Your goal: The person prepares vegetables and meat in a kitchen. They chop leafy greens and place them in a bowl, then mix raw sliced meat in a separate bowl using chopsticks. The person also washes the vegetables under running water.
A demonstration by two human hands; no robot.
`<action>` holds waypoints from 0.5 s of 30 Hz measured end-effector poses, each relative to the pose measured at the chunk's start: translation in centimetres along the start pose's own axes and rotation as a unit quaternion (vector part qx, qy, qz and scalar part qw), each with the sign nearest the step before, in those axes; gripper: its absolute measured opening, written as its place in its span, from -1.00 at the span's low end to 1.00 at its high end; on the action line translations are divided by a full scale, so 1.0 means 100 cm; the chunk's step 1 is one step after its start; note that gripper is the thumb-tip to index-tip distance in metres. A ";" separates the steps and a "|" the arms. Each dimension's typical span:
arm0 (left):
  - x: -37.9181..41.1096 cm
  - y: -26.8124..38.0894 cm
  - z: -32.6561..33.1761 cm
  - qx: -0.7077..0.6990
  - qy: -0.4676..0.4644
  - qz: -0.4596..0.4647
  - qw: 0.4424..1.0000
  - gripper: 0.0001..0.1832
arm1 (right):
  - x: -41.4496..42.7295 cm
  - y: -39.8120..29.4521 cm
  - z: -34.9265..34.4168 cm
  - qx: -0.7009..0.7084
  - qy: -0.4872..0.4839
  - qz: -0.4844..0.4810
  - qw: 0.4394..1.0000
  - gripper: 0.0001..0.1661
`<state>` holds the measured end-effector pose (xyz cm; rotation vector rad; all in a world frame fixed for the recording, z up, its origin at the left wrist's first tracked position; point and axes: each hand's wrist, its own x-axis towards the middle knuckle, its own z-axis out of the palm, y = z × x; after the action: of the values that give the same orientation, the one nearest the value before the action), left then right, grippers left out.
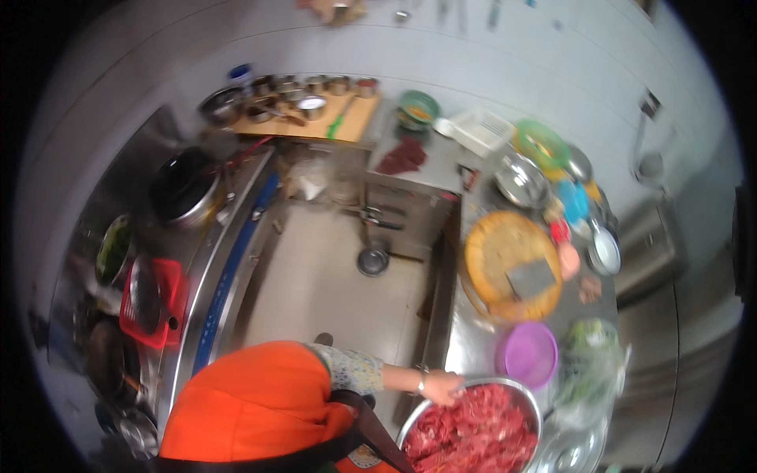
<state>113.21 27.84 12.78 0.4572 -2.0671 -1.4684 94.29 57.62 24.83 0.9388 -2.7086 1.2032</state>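
Observation:
My left hand (443, 387), reaching from a patterned sleeve with a band at the wrist, is at the near rim of a large metal basin (535, 408). Its fingers curl over the rim, though blur hides their exact grip. Sliced raw red meat (473, 428) fills the basin, which is cut off by the bottom of the view. A purple plastic bowl (529, 355) stands right beside the basin. Past it, a cleaver (532, 279) lies flat on a round wooden chopping block (500, 242). My right hand is out of view.
A bag of green vegetables (591, 355) lies right of the purple bowl. Dark red meat (402, 156) rests on the far counter, near a white basket (482, 131). Across the tiled floor (307, 266), the left counter holds a pot (186, 189) and a red basket (174, 295).

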 end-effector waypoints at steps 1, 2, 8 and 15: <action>-0.008 0.015 -0.018 0.048 0.011 0.013 0.999 -0.79 | 0.003 -0.026 0.004 -0.016 -0.019 -0.027 0.999 -0.48; -0.023 0.021 -0.031 0.127 0.082 0.075 0.986 -0.59 | -0.003 -0.052 0.011 -0.035 -0.043 -0.047 0.997 -0.43; -0.106 0.065 -0.126 0.149 0.240 0.393 0.875 -0.30 | 0.010 -0.188 0.178 0.330 -0.296 -0.081 0.893 -0.30; -0.244 -0.049 -0.293 0.359 0.357 0.113 0.855 -0.44 | -0.167 -0.408 0.364 0.487 -0.547 0.046 0.680 -0.39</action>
<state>150.25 18.08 9.45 0.8514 -1.8629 -0.2392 137.37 20.14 22.05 2.2303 -2.4756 3.0323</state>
